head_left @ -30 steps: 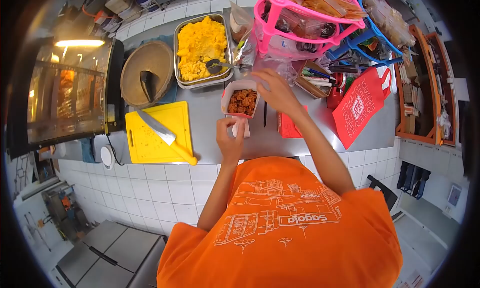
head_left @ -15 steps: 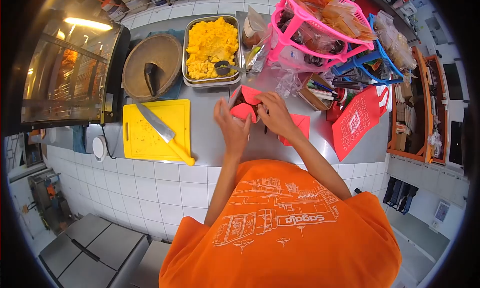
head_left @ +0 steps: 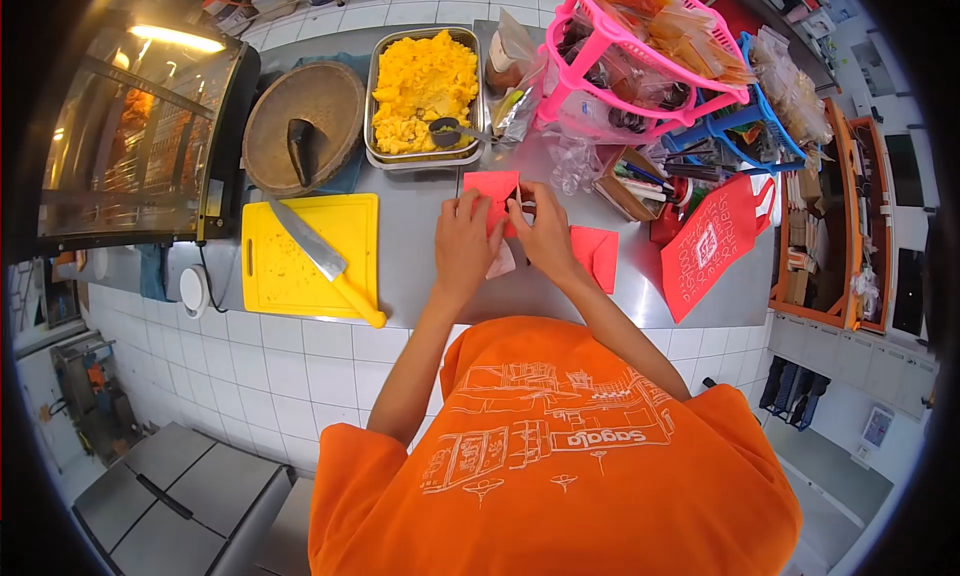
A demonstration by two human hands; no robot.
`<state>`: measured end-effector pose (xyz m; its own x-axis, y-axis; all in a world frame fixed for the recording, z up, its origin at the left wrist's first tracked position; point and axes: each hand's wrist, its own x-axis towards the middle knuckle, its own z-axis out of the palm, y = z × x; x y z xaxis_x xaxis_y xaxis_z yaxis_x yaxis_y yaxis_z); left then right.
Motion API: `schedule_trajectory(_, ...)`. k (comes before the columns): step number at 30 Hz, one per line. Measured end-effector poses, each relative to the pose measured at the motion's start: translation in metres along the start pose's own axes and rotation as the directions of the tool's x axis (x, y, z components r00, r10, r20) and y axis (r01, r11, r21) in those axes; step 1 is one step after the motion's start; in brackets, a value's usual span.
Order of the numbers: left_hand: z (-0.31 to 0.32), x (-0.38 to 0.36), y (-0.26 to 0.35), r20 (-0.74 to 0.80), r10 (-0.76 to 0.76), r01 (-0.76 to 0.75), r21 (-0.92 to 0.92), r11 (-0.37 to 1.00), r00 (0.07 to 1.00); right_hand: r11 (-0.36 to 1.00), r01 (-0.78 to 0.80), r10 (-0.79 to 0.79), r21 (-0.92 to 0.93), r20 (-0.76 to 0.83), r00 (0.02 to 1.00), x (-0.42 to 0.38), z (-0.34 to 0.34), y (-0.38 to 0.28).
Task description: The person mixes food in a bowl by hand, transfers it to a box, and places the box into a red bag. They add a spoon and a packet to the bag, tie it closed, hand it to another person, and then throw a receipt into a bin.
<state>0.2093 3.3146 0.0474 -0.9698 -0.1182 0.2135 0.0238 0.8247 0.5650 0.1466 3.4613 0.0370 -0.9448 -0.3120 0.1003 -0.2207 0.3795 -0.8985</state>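
Observation:
A small red box [head_left: 492, 184] sits on the steel counter with its top flaps folded over. My left hand [head_left: 464, 238] is on its near left side, fingers bent against the red card. At the right side of the box, my right hand [head_left: 541, 228] pinches its edge with thumb and fingers. What the box holds is hidden. Just right of my right hand lies a second red box [head_left: 597, 256], touched by neither hand.
A yellow cutting board [head_left: 300, 281] with a knife [head_left: 312, 244] lies left. Behind are a stone mortar [head_left: 260, 126], a tray of yellow food [head_left: 420, 81] and a pink basket [head_left: 640, 86]. A red bag [head_left: 706, 246] stands right, near a pen box [head_left: 625, 191].
The red box's flaps have been folded over, covering the dark contents seen before. My left hand has moved onto the box's near left side; my right hand has shifted slightly right.

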Motion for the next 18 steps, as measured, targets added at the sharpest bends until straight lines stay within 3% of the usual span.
schedule_trajectory(3, -0.014, 0.021, -0.018, 0.103, 0.030, -0.018, -0.119, 0.993, 0.994, 0.951, 0.114, -0.107, -0.287, 0.041, 0.993, 0.000, -0.003, -0.018)
schedule_trajectory(7, -0.020, 0.034, -0.033, 0.132, 0.120, -0.105, -0.115, 0.988, 0.984, 0.940, 0.023, -0.023, -0.342, 0.002, 1.000, 0.002, 0.000, -0.035)
schedule_trajectory(9, -0.023, 0.035, -0.031, 0.166, 0.084, -0.059, -0.153, 0.987, 0.983, 0.949, -0.103, 0.082, -0.297, -0.082, 0.993, 0.009, -0.001, -0.015)
schedule_trajectory(10, -0.023, 0.034, -0.029, 0.187, 0.066, -0.033, -0.171, 0.985, 0.980, 0.962, -0.063, 0.031, -0.267, -0.121, 0.992, 0.012, 0.001, -0.005)
schedule_trajectory(12, -0.017, 0.030, -0.025, 0.103, 0.074, -0.054, -0.186, 0.981, 0.992, 0.976, 0.009, -0.056, -0.217, -0.212, 0.976, 0.014, 0.001, 0.010)
schedule_trajectory(15, -0.009, 0.024, -0.026, -0.026, 0.067, -0.072, -0.269, 0.961, 0.997, 0.962, 0.149, -0.169, -0.228, -0.069, 0.983, 0.006, 0.006, -0.004)
schedule_trajectory(18, -0.004, 0.018, -0.031, -0.090, 0.070, -0.096, -0.332, 0.938, 0.993, 0.968, 0.106, -0.098, -0.226, 0.046, 0.994, 0.006, -0.001, -0.013)
